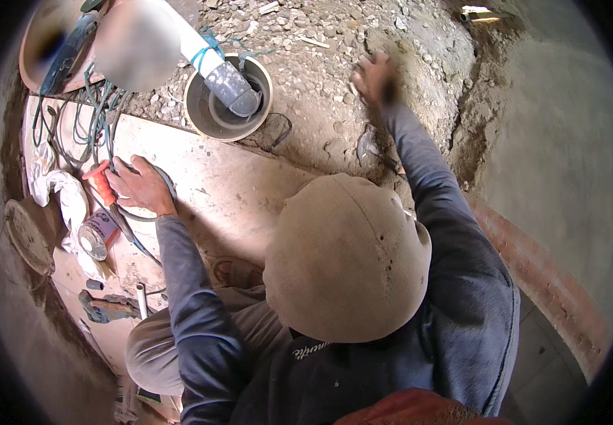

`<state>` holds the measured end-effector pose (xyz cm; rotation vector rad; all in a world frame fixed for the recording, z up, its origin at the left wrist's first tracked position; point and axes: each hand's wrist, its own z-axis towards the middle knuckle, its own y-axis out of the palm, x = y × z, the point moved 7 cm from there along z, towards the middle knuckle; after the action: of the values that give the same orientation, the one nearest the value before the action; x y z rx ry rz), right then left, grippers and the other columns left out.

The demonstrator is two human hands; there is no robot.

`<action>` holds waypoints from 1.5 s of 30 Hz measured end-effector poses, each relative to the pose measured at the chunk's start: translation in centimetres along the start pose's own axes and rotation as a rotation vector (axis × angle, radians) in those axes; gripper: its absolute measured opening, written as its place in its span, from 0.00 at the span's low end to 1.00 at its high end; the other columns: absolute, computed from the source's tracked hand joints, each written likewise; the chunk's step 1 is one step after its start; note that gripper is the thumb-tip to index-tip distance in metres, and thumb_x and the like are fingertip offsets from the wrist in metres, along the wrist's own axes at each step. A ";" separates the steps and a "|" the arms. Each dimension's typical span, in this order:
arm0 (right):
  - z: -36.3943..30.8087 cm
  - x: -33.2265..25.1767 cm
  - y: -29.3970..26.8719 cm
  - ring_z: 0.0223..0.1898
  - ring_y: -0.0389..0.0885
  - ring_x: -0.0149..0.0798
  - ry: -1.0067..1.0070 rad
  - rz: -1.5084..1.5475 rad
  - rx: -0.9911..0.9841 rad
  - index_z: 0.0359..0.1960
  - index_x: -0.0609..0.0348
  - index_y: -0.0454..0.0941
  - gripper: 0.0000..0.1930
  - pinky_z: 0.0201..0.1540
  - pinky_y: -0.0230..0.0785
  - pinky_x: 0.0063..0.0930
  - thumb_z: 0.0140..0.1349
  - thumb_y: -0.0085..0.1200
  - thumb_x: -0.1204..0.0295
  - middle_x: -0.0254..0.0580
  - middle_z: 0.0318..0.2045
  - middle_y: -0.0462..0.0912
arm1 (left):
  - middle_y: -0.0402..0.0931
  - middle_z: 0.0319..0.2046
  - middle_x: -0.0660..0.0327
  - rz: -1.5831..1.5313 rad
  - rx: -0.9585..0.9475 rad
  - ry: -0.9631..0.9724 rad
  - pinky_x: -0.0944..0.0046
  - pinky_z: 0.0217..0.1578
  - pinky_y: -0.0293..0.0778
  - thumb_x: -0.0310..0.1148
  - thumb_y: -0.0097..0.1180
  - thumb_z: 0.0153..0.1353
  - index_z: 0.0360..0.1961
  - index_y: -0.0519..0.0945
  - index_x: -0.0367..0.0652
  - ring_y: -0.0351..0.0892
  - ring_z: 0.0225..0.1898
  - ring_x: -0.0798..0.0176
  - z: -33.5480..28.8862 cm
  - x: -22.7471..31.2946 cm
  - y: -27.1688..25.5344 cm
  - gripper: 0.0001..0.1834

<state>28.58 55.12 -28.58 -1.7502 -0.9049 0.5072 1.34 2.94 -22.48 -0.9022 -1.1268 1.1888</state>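
Foreground: a small tin (pixel 98 236) lies on a pale board (pixel 228 166), with crumpled white material (pixel 70 200) alongside. Just beyond, the left hand (pixel 139 186), its back uppermost, is unclenched with fingers loosely spread beside a red handle (pixel 101 181); contact cannot be made out. Farther out, a bucket (pixel 197 106) surrounds a grey pipe elbow (pixel 232 91). To its right, the right hand (pixel 376 76), partly blurred, is over rubble (pixel 321 67), fingers slightly bent; whether it grasps anything, I cannot tell.
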 end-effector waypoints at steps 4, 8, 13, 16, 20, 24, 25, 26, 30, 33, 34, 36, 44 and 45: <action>-5.7 6.7 0.5 0.66 0.72 0.58 0.261 0.219 -0.033 0.59 0.40 0.81 0.24 0.66 0.68 0.53 0.66 0.56 0.47 0.54 0.62 0.74 | 0.56 0.76 0.48 -0.003 0.029 -0.003 0.26 0.70 0.44 0.54 0.43 0.74 0.72 0.69 0.47 0.54 0.77 0.48 -0.1 -0.3 -0.6 0.32; -6.5 14.8 5.8 0.66 0.74 0.52 0.286 -0.134 -0.490 0.64 0.46 0.77 0.28 0.68 0.65 0.53 0.69 0.51 0.47 0.49 0.61 0.80 | 0.56 0.76 0.46 -0.032 0.004 -0.008 0.24 0.69 0.42 0.53 0.44 0.74 0.71 0.69 0.44 0.53 0.77 0.46 -0.1 1.0 -0.4 0.32; 3.2 -0.5 -5.1 0.58 0.79 0.48 0.015 -0.068 0.077 0.59 0.50 0.81 0.22 0.57 0.75 0.39 0.74 0.49 0.52 0.53 0.50 0.84 | 0.57 0.76 0.49 0.010 0.029 -0.047 0.27 0.70 0.44 0.54 0.44 0.74 0.71 0.70 0.48 0.56 0.76 0.49 0.1 -0.1 -0.9 0.32; 8.2 -7.6 -4.6 0.71 0.63 0.52 -0.178 -0.009 0.349 0.64 0.45 0.72 0.27 0.72 0.49 0.72 0.73 0.48 0.45 0.54 0.65 0.70 | 0.56 0.76 0.48 -0.033 -0.012 -0.034 0.27 0.71 0.40 0.51 0.44 0.74 0.72 0.69 0.45 0.53 0.77 0.47 0.0 1.1 -0.2 0.31; 9.6 -7.0 -2.9 0.73 0.61 0.51 0.014 0.007 0.328 0.65 0.49 0.71 0.27 0.73 0.48 0.69 0.75 0.41 0.45 0.52 0.66 0.69 | 0.57 0.76 0.48 -0.050 0.003 0.013 0.28 0.72 0.40 0.50 0.45 0.74 0.71 0.69 0.46 0.54 0.77 0.46 0.1 0.6 -0.7 0.31; 7.7 0.3 -0.8 0.71 0.65 0.50 0.121 -0.066 0.277 0.64 0.49 0.72 0.23 0.73 0.53 0.60 0.76 0.42 0.51 0.51 0.67 0.69 | 0.57 0.76 0.47 -0.043 0.012 -0.004 0.28 0.72 0.41 0.50 0.45 0.74 0.71 0.70 0.46 0.54 0.77 0.46 0.2 0.4 -1.1 0.31; 6.5 3.3 0.2 0.70 0.65 0.49 0.164 -0.100 0.251 0.64 0.49 0.73 0.22 0.73 0.55 0.57 0.76 0.42 0.52 0.51 0.67 0.69 | 0.58 0.76 0.47 -0.053 0.013 -0.004 0.29 0.72 0.41 0.50 0.45 0.74 0.71 0.70 0.46 0.54 0.77 0.46 0.2 0.5 -1.0 0.31; 5.0 6.5 1.3 0.70 0.66 0.49 0.212 -0.132 0.224 0.63 0.49 0.73 0.22 0.73 0.56 0.55 0.77 0.42 0.53 0.51 0.67 0.69 | 0.58 0.75 0.47 -0.039 0.012 -0.001 0.29 0.72 0.41 0.50 0.45 0.73 0.71 0.70 0.45 0.55 0.76 0.46 0.2 0.5 -1.0 0.31; -3.0 18.7 6.3 0.73 0.65 0.50 0.596 0.150 0.086 0.71 0.47 0.68 0.27 0.71 0.57 0.60 0.76 0.38 0.52 0.50 0.76 0.61 | 0.59 0.75 0.46 -0.013 0.032 -0.004 0.30 0.72 0.42 0.49 0.45 0.73 0.70 0.71 0.44 0.56 0.76 0.45 0.2 0.5 -1.0 0.31; -9.1 32.5 7.8 0.66 0.74 0.52 0.968 -0.090 -0.227 0.64 0.44 0.79 0.23 0.63 0.59 0.72 0.72 0.45 0.57 0.53 0.67 0.73 | 0.60 0.74 0.45 -0.070 -0.001 0.002 0.31 0.72 0.43 0.50 0.45 0.73 0.69 0.72 0.43 0.57 0.75 0.44 -0.5 2.0 0.8 0.31; -7.6 29.8 7.6 0.63 0.76 0.52 0.905 -0.196 -0.339 0.62 0.46 0.79 0.22 0.62 0.63 0.65 0.72 0.46 0.55 0.53 0.63 0.75 | 0.60 0.74 0.44 -0.031 0.027 0.006 0.31 0.72 0.43 0.50 0.45 0.73 0.69 0.72 0.43 0.58 0.75 0.43 0.0 1.2 -0.1 0.31; -4.0 18.8 0.9 0.58 0.80 0.51 0.603 -0.219 -0.237 0.59 0.50 0.80 0.22 0.59 0.70 0.51 0.73 0.49 0.53 0.52 0.57 0.80 | 0.60 0.74 0.44 0.007 0.070 0.014 0.31 0.72 0.43 0.50 0.45 0.73 0.69 0.72 0.43 0.58 0.74 0.43 0.6 0.3 -1.5 0.30; 4.2 -16.7 -2.7 0.75 0.54 0.62 -0.417 0.093 0.431 0.68 0.34 0.71 0.35 0.75 0.43 0.67 0.65 0.51 0.33 0.49 0.68 0.69 | 0.60 0.74 0.44 -0.035 0.027 0.023 0.31 0.71 0.44 0.49 0.45 0.73 0.70 0.71 0.44 0.58 0.74 0.42 0.4 1.5 -0.5 0.30; 3.9 -17.1 -1.9 0.75 0.55 0.62 -0.403 0.080 0.425 0.68 0.33 0.72 0.34 0.75 0.43 0.67 0.65 0.51 0.34 0.49 0.67 0.69 | 0.60 0.74 0.44 -0.053 0.032 0.018 0.31 0.71 0.44 0.49 0.45 0.73 0.70 0.71 0.44 0.58 0.74 0.42 0.4 1.3 -0.7 0.30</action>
<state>14.55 44.54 -29.75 -1.3193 -0.9217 1.0511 1.10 4.05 -21.49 -0.8517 -1.1079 1.1506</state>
